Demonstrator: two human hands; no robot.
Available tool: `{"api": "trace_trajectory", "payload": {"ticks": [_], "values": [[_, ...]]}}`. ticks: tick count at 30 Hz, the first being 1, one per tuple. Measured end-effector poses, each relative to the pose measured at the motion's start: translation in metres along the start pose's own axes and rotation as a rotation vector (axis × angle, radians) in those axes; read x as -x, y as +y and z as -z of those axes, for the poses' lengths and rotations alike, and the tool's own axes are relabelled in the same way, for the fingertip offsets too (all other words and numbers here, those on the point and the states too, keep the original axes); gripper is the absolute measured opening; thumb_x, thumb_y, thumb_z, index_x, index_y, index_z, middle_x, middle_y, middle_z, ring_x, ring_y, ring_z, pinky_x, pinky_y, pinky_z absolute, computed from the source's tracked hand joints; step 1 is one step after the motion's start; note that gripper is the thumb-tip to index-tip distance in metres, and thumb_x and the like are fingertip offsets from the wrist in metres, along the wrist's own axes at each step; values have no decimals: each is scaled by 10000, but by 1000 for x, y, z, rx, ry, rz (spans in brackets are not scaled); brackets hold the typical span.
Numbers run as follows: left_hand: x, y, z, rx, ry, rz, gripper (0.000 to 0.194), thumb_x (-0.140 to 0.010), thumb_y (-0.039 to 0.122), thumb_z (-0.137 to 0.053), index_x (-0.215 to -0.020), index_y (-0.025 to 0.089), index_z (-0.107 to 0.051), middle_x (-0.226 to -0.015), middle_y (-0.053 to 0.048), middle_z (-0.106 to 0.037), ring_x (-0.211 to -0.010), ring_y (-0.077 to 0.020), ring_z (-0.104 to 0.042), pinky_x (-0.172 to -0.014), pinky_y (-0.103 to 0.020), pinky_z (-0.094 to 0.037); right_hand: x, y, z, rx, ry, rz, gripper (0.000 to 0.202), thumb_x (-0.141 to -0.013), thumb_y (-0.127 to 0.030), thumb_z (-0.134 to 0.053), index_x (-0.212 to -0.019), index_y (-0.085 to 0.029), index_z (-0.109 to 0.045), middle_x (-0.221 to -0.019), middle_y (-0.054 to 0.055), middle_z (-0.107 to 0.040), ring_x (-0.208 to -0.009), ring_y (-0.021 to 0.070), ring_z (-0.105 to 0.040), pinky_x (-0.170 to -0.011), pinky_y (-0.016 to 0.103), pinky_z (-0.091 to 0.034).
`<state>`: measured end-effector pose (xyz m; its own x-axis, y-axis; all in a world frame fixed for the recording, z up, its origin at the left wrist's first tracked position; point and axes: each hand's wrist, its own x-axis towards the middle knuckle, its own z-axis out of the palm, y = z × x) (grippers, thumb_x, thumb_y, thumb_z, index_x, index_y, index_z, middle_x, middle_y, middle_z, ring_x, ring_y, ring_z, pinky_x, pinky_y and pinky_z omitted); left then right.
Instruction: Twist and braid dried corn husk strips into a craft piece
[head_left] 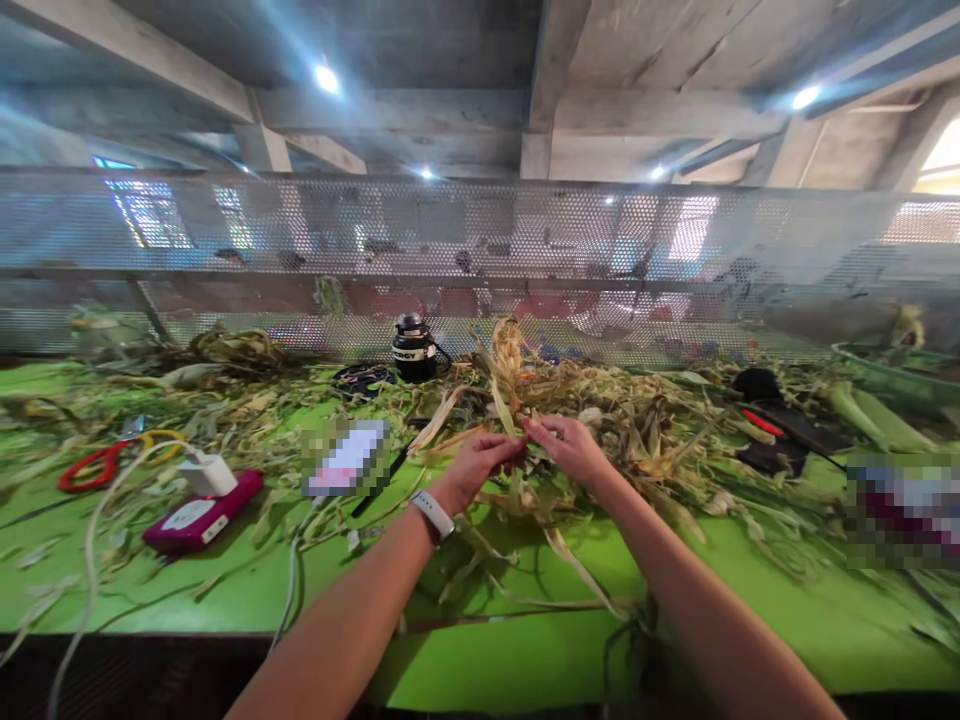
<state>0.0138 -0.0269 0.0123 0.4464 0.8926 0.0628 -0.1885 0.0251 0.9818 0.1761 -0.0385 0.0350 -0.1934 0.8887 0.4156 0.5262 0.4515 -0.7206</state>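
Observation:
My left hand [478, 468] and my right hand [568, 448] meet over the middle of the table, fingertips nearly touching. Both are closed in a pinch on a dried corn husk [501, 400], whose pale strips stand up above the fingers. Exactly where each fingertip grips is partly hidden. Behind and to the right lies a heap of dry husks [652, 440]. More loose husk strips [559, 550] hang or lie below my hands. A white band [433, 516] is round my left wrist.
On the green table [517, 660] at left are red-handled scissors [94, 467], a magenta box [202, 513] with a white charger [208, 474], its cable and a blurred-out phone [346, 458]. A black bottle [414, 352] stands behind; a perforated metal screen [480, 230] runs across the back.

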Motion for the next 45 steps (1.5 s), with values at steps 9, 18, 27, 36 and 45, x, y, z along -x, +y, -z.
{"api": "trace_trajectory", "payload": {"ticks": [9,18,27,36,45], "values": [[-1,4,4,-89,37,-18,405,-554,488,-737,-473,146,-534,-435,72,-335,-453,-54,-260,-460,-246,-156,-4,12,1,85,34,205,381,-845,-477,-472,-635,-181,-589,-687,31,-596,-690,148,-545,-681,265,-418],[0,6,2,-113,43,-6,388,-550,455,-744,-475,154,-511,-447,75,-333,-445,-53,-245,-467,-255,-138,-9,22,2,278,257,297,280,-855,-363,-518,-637,-194,-568,-741,52,-620,-759,178,-556,-763,321,-413],[-6,-1,6,126,119,-42,267,-579,412,-743,-637,179,-626,-622,-8,-598,-516,-88,-423,-498,-233,-275,3,6,4,451,429,277,254,-885,-372,-462,-738,-198,-573,-774,54,-606,-786,190,-531,-749,306,-389],[-4,1,2,128,138,-139,301,-519,373,-799,-655,152,-646,-652,1,-601,-572,-79,-455,-558,-215,-334,6,6,-10,533,164,291,206,-871,-263,-482,-691,-188,-546,-706,33,-584,-706,168,-507,-684,279,-340],[-10,-7,2,187,280,-224,316,-541,369,-790,-700,136,-647,-637,9,-602,-582,-84,-454,-590,-225,-336,4,0,-14,336,6,263,273,-886,-279,-424,-627,-195,-442,-619,-4,-494,-595,127,-444,-574,237,-346]]}}
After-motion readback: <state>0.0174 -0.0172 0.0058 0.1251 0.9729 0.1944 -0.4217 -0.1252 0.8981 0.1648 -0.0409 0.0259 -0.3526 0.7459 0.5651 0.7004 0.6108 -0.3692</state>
